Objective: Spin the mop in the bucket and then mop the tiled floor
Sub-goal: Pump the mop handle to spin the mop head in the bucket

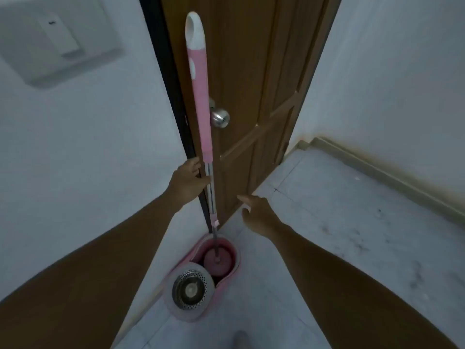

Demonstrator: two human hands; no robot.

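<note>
Tiled floor (339, 197), left hand (187, 182) gripping mop (210, 180), right hand (259, 215) open.

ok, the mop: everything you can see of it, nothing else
The mop stands near upright in front of the brown door. Its upper handle is a pink sleeve with a white hollow tip; below runs a bare metal pole with a small pink collar. Its round pink head sits in the open well of the pink bucket, not in the steel spinner basket. The left hand grips the metal section; the right hand is open, apart.

Home hallway: wooden door (251, 96), wall switch (57, 39), tiled floor (339, 210).
</note>
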